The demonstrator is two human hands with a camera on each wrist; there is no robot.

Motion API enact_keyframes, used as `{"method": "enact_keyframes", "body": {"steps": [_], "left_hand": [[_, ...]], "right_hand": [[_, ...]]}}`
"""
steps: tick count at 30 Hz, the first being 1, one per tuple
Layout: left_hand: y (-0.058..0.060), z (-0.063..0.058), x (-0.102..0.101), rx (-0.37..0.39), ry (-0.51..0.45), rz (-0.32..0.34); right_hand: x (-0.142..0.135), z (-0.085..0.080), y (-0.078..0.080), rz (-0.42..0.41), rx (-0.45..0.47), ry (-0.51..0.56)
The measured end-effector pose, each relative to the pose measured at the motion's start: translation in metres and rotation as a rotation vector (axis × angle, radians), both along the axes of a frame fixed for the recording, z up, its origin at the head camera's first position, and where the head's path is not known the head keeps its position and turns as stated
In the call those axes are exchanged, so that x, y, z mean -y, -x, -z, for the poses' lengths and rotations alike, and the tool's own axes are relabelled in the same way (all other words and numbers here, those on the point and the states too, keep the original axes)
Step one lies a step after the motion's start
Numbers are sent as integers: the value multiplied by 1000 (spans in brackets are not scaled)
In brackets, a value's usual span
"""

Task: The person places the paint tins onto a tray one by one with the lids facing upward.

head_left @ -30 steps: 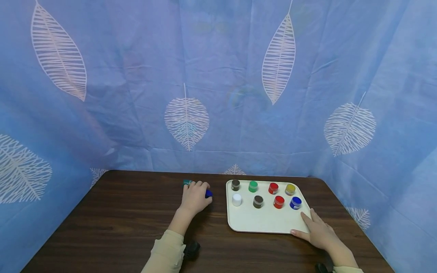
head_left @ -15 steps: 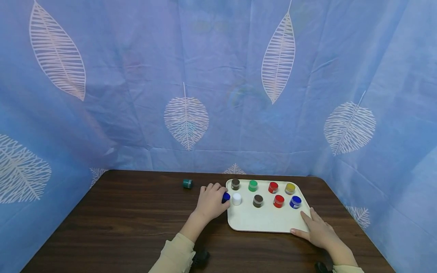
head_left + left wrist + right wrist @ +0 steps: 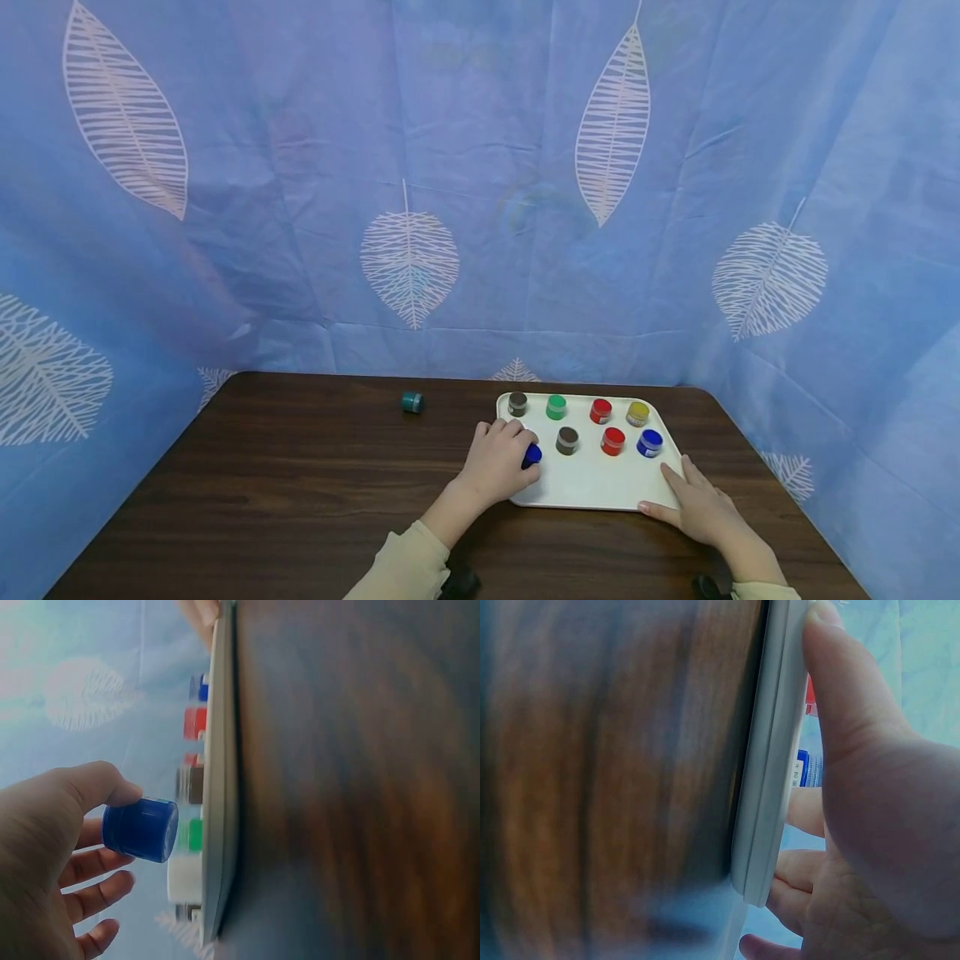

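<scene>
My left hand is over the left part of a white tray, pinching a small blue paint jar between thumb and fingers. In the left wrist view that blue jar is held tilted, apart from the tray's surface. A white jar stands on the tray there; in the head view my left hand hides it. My right hand rests at the tray's near right corner, fingers spread, with the thumb on the front rim.
Jars on the tray include dark brown, green, red, yellow and blue. A teal jar lies on its side on the brown table. Behind hangs a blue leaf-patterned curtain.
My left hand has carried the blue jar rightward from the table beside the teal jar to over the tray, uncovering the teal jar. My right hand and the tray have stayed put.
</scene>
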State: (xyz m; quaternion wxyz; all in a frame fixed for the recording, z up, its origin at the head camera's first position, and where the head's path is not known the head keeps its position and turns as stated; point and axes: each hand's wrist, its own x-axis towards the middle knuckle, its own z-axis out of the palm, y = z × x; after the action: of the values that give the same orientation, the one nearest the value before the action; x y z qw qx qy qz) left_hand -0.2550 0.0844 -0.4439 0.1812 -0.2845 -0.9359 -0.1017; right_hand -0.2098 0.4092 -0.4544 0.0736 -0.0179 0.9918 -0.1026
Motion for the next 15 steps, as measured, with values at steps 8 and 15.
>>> {"method": "enact_keyframes", "body": {"steps": [8,15], "left_hand": [[-10,-1,-20,20,46,49],[-15,-3,-39,50,74,81]], "right_hand": [[2,-4,-4,-2,-12,11],[4,-4,-4,-3,-26,-2]]}}
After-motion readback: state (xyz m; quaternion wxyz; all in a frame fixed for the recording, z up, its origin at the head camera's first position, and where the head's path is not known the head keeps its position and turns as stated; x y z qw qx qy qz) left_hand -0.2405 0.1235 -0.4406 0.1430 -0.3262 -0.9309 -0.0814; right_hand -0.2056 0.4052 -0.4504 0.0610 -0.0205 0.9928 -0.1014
